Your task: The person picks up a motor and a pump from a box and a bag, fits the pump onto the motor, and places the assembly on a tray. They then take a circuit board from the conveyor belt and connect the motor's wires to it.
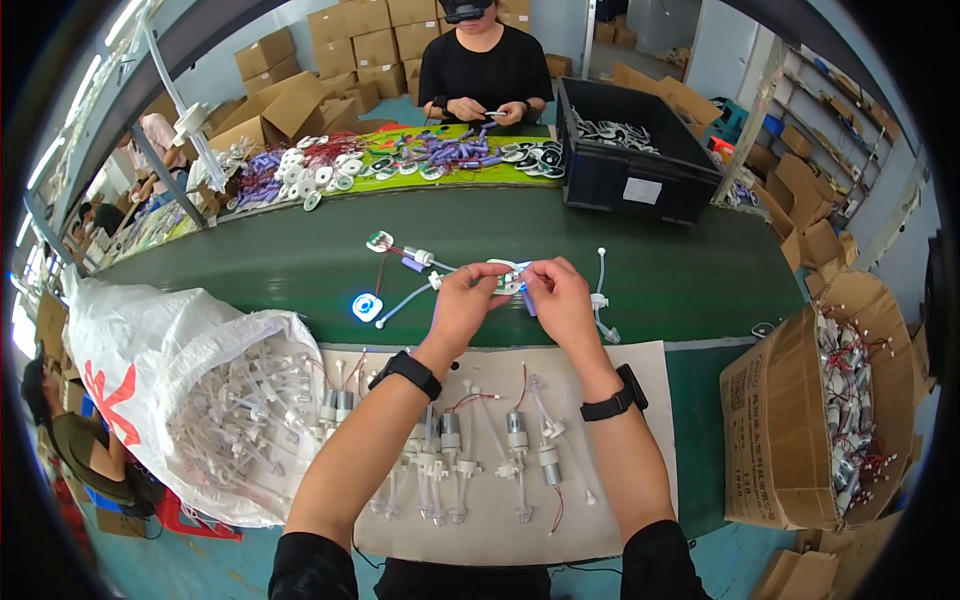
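Note:
Over the green belt, my left hand point(466, 308) and my right hand point(562, 302) meet, fingers pinched on a small white round circuit board point(509, 281). A blue glow and part of a purple cylinder show beside my right fingers. Left of my hands lie a white disc lit blue point(366, 307), a second small round board point(380, 241) with red wires, a motor pump point(419, 257) and a purple cylindrical battery point(412, 265). A clear tube with a white fitting point(408, 299) runs up to my left hand. Right of my hands lies another tube with a white fitting point(600, 300).
Below my forearms, a beige board point(620, 510) bears several motor pumps point(516, 435) with tubes. A white sack point(130, 330) of clear fittings stands left, a carton point(765, 430) of wired motors right. Beyond the belt are a black bin point(640, 190), heaped parts and a co-worker point(485, 70).

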The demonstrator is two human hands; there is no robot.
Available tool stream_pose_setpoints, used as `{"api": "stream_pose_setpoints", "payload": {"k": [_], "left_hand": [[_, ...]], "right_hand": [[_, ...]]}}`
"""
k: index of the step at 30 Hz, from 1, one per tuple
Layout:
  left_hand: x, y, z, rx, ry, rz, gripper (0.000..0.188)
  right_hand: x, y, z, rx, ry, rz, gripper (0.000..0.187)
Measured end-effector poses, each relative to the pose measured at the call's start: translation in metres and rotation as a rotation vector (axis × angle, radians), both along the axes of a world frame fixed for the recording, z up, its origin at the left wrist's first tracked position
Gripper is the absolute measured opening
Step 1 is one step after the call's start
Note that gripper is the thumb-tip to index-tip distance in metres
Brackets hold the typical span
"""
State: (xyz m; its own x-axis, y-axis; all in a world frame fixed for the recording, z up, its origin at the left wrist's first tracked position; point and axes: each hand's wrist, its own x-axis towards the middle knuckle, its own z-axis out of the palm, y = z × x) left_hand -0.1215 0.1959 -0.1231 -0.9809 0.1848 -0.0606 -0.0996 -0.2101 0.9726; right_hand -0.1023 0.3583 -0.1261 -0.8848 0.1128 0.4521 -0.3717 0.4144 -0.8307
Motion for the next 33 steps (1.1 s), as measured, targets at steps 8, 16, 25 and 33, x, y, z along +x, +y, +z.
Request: {"api": "stream_pose_setpoints", "payload": {"k": [8, 16, 25, 33], "left_hand": [[0.001, 0.004, -0.003, -0.171, 0.077, 0.052, 0.022], [0.001, 0.007, 0.001, -0.046, 0.043, -0.016, 0.025], [-0.003, 0.006, -0.008, 0.191, -0.051, -0.055, 0.044], [0.003, 0.009, -0.001, 0.136, -0.014, -0.049, 0.039]], "right_hand": [[0.001, -0.003, 0.006, -0.031, -0.022, 0.023, 0.012], [0.0, 0.001, -0.002, 0.048, 0.039, 0.001, 0.011], [0.002, 0.001, 0.0, 0.122, 0.112, -0.031, 0.01], [0.006, -0.002, 0.008, 0.057, 0.035, -0.048, 0.009]]}}
